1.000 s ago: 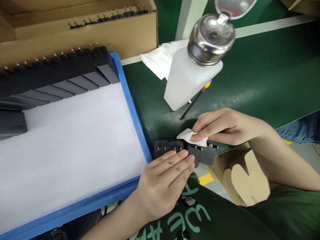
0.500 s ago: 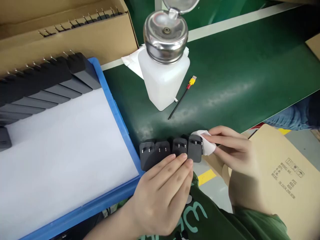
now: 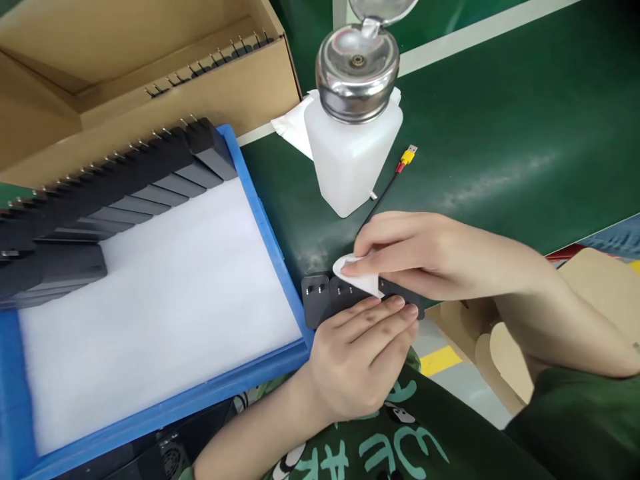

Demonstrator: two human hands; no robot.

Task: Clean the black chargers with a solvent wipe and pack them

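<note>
1. Left of the white, square-shouldered plastic bottle with a steel cap (image 3: 353, 150), dark grey two-pronged plug blocks (image 3: 150, 175) were packed in a row, prongs up.
2. They stood in a blue plastic tray lined with white padding (image 3: 175, 405), also left of the bottle.
3. Farther back, left of the bottle, an open brown cardboard box (image 3: 250, 100) held another row of upward prongs.
4. A crumpled white sheet (image 3: 295, 127) lay just behind the bottle, partly covered by it.
5. On the near side of the bottle, more dark grey plug blocks (image 3: 316, 303) were lined up at the edge of the green surface (image 3: 475, 160).
6. The left hand (image 3: 357, 353), nearer the wearer than the bottle, lay over these blocks, fingers straight and pressed together; its thumb was hidden, so I could not tell whether it gripped.
7. Right of the bottle lay a short black cable with a red-and-yellow USB plug (image 3: 407, 157), its near end hidden.
8. The right hand (image 3: 420, 250), on the bottle's near right, pinched a folded white cloth (image 3: 367, 281) over the lined-up blocks.
9. Low to the bottle's right, below the surface, was an open brown carton (image 3: 510, 367).
</note>
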